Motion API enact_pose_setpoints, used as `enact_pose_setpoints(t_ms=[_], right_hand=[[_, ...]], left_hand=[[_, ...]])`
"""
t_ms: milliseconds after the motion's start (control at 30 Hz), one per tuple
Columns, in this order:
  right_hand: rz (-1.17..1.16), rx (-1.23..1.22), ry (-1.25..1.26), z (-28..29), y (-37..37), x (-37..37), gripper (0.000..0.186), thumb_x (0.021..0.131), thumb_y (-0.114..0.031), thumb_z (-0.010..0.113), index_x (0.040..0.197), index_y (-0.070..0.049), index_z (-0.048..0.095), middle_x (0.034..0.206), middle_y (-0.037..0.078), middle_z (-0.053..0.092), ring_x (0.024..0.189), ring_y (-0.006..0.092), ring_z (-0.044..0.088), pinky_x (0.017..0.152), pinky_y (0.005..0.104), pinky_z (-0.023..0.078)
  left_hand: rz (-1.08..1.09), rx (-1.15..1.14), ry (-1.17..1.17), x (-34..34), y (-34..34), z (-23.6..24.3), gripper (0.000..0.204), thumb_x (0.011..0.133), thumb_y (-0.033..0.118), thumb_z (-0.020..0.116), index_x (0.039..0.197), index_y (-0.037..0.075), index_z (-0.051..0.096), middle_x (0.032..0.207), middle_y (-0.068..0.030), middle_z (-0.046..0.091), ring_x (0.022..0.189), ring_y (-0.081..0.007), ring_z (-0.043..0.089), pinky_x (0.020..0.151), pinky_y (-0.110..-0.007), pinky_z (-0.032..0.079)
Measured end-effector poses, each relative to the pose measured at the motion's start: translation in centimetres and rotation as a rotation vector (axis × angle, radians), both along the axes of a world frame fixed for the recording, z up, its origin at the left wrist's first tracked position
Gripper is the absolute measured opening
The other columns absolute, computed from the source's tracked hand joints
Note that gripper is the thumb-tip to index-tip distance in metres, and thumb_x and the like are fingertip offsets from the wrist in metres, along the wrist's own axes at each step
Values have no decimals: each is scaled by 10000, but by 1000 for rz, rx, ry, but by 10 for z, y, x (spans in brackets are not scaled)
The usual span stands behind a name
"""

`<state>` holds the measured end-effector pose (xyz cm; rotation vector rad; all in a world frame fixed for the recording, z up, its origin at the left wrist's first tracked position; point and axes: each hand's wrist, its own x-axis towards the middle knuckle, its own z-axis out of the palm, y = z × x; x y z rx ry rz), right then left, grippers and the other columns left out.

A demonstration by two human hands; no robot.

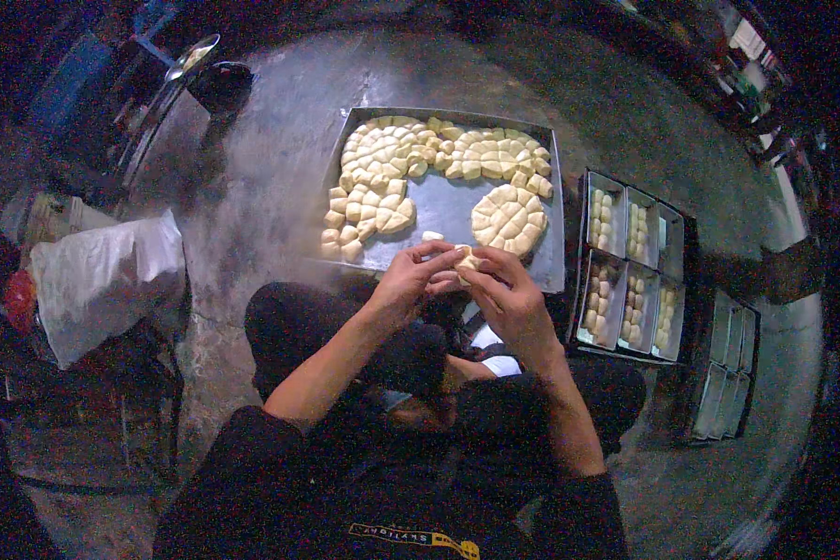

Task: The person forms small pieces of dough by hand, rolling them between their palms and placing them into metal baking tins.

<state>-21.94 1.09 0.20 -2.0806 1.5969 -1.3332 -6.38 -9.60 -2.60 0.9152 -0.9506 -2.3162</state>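
Both hands meet over the near edge of the big tray. The left hand (411,275) and the right hand (506,294) have their fingers pressed together around one small dough piece (464,262), so the grip is closed on it from both sides. The piece is held in the air just above the tray's front rim, between the fingertips, and only a little of it shows.

Just beyond the fingers, one loose dough lump (432,236) lies alone on the bare metal of the baking tray (443,201). Around it sit the cut dough portions: a round scored disc (507,217) on the right, and a long band of cut pieces (420,154) along the far side and down the left side.

To the person's right stand loaf tins (630,271) in a group. Five of them hold small dough balls in rows, and one at the far end looks empty. Further right, more empty tins (726,373) wait.

By my judgement the work is only partly done: several tins are filled, but most of the cut dough is on the tray and several tins are unfilled.
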Motion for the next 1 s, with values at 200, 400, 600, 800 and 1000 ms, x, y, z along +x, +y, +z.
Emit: enact_pose_setpoints(t_ms=[200,400,600,800,1000], right_hand=[[-136,244,-288,3,-11,13,142,837,-70,690,948,-20,618,954,115,664,850,230,671,758,330,544],[-112,558,-574,-6,-15,-4,129,852,-116,703,905,-26,628,840,51,670,789,142,647,737,282,510],[-298,359,-44,11,-14,-3,275,851,-148,693,1120,-91,684,1105,139,626,1072,225,584,892,358,463],[-198,380,-97,-1,-13,1,236,861,-176,663,1077,-85,696,1106,137,648,979,293,630,807,412,496],[-61,337,-171,11,-11,-8,154,779,-123,753,882,-31,684,868,102,671,799,226,659,725,337,519]], left_hand=[[93,-257,-14,7,-6,-3,210,853,92,703,1021,-13,633,1043,-124,682,897,-172,673,803,-276,552],[-65,-927,-4,13,-3,3,254,826,89,723,1064,27,662,975,-46,711,871,-128,677,807,-273,544],[73,-733,-239,10,-11,-11,212,856,163,710,1006,17,678,844,-18,683,732,-50,614,698,-251,561],[-101,-373,-103,7,0,8,312,969,264,557,1114,-9,602,935,-82,675,829,-152,664,719,-281,585],[-272,-43,21,13,-8,8,374,986,291,522,1223,6,568,1058,-116,648,924,-187,665,801,-302,576]])
